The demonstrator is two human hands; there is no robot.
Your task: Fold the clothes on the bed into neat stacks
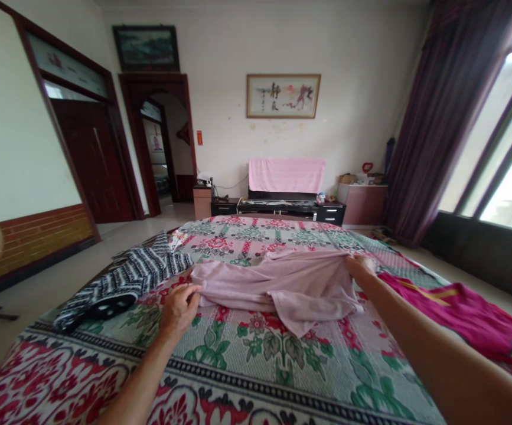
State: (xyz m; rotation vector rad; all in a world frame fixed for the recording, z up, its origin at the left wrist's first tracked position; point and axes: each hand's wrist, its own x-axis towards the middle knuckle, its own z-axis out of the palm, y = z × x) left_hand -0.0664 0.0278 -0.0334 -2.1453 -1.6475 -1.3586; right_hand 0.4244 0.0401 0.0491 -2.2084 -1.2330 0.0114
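Observation:
A pale pink garment (256, 283) lies spread across the flower-patterned cloth (220, 378), with creases and one sleeve-like flap pointing towards me. My left hand (180, 307) pinches its left end between thumb and fingers. At the upper right end, my right hand (362, 267) grips the fabric, which is pulled fairly taut towards it. To the left of my left hand rests a black-and-white patterned garment (127, 274). A magenta garment (463, 313) with yellow stripes lies on the right, beyond my right forearm.
Past the far edge of the cloth stands a low black cabinet (282, 208), with a pink cloth (286, 175) draped over something on it. Purple curtains (446, 118) hang by the window on the right. A doorway (162, 147) opens at the back left.

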